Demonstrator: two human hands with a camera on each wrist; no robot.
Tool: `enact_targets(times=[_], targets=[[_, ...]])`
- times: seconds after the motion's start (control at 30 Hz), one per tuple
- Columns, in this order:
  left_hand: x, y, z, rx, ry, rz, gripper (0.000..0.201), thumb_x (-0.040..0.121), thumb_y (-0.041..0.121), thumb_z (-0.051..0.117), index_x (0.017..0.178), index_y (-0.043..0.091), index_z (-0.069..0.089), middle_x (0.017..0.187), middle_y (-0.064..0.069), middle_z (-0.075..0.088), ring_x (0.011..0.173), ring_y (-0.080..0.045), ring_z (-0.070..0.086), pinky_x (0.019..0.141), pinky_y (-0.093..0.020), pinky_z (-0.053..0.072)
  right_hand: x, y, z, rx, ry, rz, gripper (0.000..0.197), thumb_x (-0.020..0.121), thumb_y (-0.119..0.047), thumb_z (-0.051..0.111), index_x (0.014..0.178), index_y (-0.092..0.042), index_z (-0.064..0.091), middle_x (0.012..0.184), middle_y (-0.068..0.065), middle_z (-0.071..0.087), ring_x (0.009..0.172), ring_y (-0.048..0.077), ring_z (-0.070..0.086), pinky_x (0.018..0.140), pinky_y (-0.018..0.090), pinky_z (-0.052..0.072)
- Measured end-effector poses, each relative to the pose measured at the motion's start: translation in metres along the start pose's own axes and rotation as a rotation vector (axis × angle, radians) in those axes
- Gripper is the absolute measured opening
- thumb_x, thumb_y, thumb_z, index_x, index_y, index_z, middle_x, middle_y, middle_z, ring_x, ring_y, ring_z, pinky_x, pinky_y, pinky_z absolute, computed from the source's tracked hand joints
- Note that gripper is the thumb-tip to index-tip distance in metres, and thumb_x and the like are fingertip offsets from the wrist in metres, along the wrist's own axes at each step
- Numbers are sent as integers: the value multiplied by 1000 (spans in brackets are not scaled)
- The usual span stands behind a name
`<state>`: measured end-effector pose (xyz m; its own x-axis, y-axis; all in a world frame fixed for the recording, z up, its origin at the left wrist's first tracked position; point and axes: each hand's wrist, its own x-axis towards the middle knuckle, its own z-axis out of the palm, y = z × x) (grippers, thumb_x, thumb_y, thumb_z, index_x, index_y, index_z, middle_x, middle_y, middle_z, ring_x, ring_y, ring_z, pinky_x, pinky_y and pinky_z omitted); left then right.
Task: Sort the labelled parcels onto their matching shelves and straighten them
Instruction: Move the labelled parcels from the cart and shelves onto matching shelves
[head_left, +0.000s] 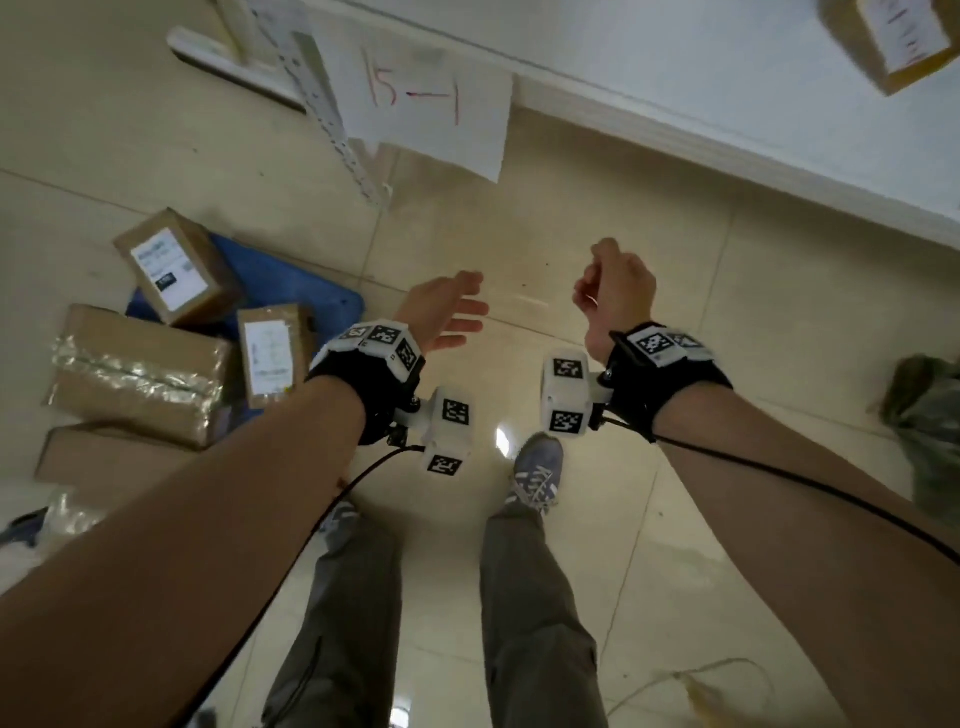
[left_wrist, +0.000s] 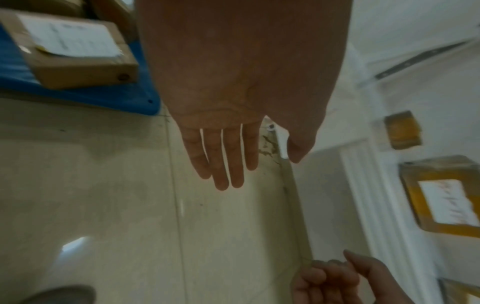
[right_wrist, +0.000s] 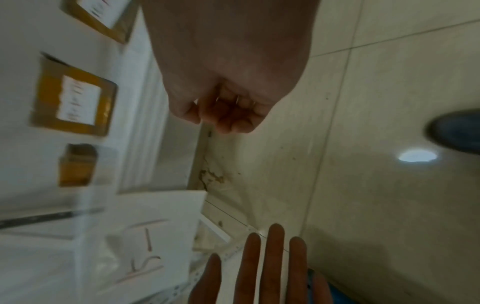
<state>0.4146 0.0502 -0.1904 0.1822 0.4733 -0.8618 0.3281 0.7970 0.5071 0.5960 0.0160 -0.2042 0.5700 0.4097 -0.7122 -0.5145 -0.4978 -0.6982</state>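
Observation:
Several brown labelled parcels lie on the floor at the left: one (head_left: 174, 265) on a blue mat (head_left: 296, 291), a second (head_left: 272, 353) standing on end, and a large taped box (head_left: 137, 374). My left hand (head_left: 470, 299) hovers flat above the floor tiles with straight fingers (left_wrist: 233, 164), holding nothing. The right hand (head_left: 589, 293) is beside it with its fingers curled into the palm (right_wrist: 228, 117), also holding nothing. The white shelf (head_left: 675, 104) carries a paper sign "15-1" (head_left: 421, 104) and a labelled parcel (head_left: 893, 36). More parcels (right_wrist: 75, 102) sit on that shelf.
A flat carton (head_left: 104, 457) lies below the taped box. A perforated metal upright (head_left: 337, 130) runs beside the sign. My shoes (head_left: 537, 473) and legs are below the hands. A grey-green bundle (head_left: 924, 415) lies at the right, and a cord (head_left: 691, 680) lies on the floor.

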Motion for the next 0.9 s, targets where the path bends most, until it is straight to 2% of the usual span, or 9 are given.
enact_targets(times=[0.13,0.27,0.37,0.4,0.47,0.57,0.7,0.83,0.9], targets=[[0,-49,-69,-38,27,-103,24,101,39,48,109,19,58,110,-4,65,98,-21,61,91,-34,45,-25,63,39,-71,-25,173,21,91,-12,60,73,-13,50,55,0,43,46,12,42,51,23,40],[-4,-97,-143,-96,66,-196,21,104,35,43,93,23,57,96,0,63,82,-15,59,75,-26,44,-56,120,86,-167,-96,267,20,92,-7,56,73,-12,49,59,1,44,51,13,44,53,23,42],[-7,-132,-185,-104,152,-194,22,104,34,44,108,18,58,108,-6,64,94,-21,61,89,-32,47,-78,151,114,-211,-144,303,14,91,-7,57,79,-11,52,62,1,48,54,13,49,53,23,44],[-8,-144,-202,-122,166,-207,22,103,35,45,106,18,58,112,-7,63,96,-22,61,90,-33,47,-87,163,125,-221,-154,314,14,91,-8,60,79,-11,54,63,1,51,55,13,51,53,23,45],[-10,-164,-229,-152,168,-238,20,102,37,46,98,22,59,111,-6,64,88,-19,62,80,-29,48,-101,182,144,-244,-178,340,16,91,-11,66,78,-13,59,65,1,56,58,13,56,55,23,47],[-12,-190,-270,-174,159,-310,21,103,37,45,91,23,56,98,-1,62,79,-13,58,65,-22,47,-123,210,169,-326,-227,355,19,90,-18,73,76,-14,61,69,0,61,63,12,60,62,23,51],[-12,-226,-313,-187,222,-327,23,103,37,45,109,18,55,102,-3,61,88,-19,59,76,-31,46,-149,244,195,-426,-298,348,16,93,-26,71,88,-11,68,69,0,61,64,11,59,63,23,50],[-20,-259,-349,-285,268,-316,15,101,30,50,93,21,59,85,-1,59,73,-17,58,67,-27,45,-170,276,218,-459,-344,407,35,103,-35,53,88,-10,73,71,4,61,65,14,58,65,25,49],[-22,-279,-371,-255,338,-283,17,96,31,56,101,16,63,88,-2,61,83,-23,63,81,-36,51,-181,294,232,-490,-386,477,44,106,-41,43,93,-10,71,79,7,64,70,17,62,70,27,52]])
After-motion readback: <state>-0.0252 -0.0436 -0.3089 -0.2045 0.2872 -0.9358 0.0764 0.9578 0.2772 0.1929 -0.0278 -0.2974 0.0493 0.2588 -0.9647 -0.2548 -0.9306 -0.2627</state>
